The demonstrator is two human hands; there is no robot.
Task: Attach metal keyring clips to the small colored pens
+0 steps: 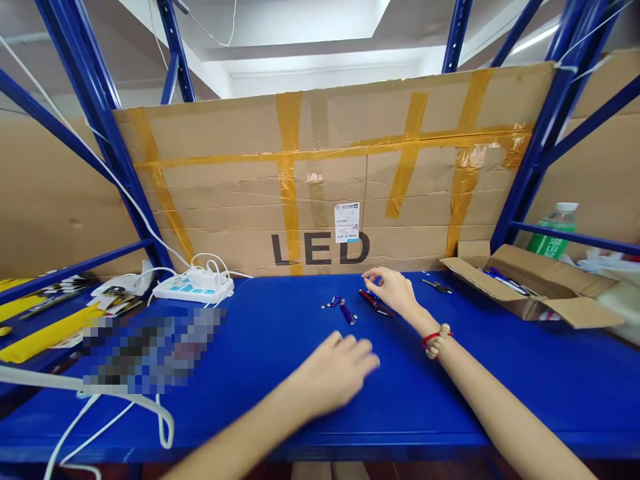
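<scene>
My right hand [391,288] is just above the blue table top, thumb and fingertips drawn close together; whatever they may hold is too small to make out. Right under it lies a slim red object with a metal clip [376,304]. To its left I see a small purple-blue cylinder [347,312] with a blue carabiner [336,302] by its upper end. Several tiny silvery round pieces [323,307] lie about them. Nearer to me, my left hand [340,368] hovers palm down, slightly blurred, its fingers loosely apart and nothing visible in them.
Keys [437,286] lie to the right of my right hand. An open cardboard box [520,283] with pens stands at the right, a green-labelled bottle [555,230] behind it. A white power strip [194,285] with cables is at the left. A taped cardboard sheet [240,200] closes the back.
</scene>
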